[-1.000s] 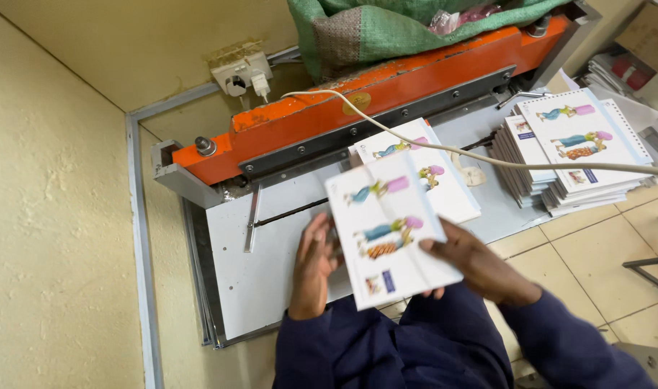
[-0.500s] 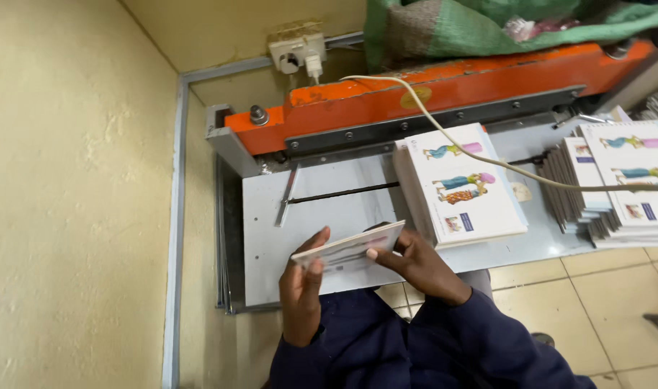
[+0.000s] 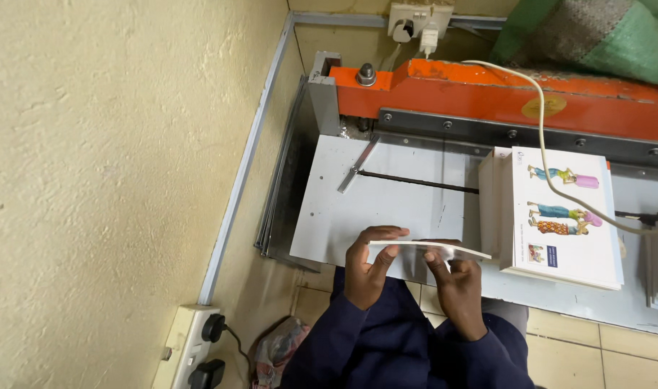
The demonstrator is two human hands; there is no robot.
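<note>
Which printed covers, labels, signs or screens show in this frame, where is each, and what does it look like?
Stack of booklets: on the grey machine bed, right of the hands; white rectangular cover with colourful figures and a dark blue patch.
Thin booklet: held edge-on by the left hand and right hand; white, its face not visible.
Round sticker: on the orange bar; yellowish, worn.
No signs or screens.
</note>
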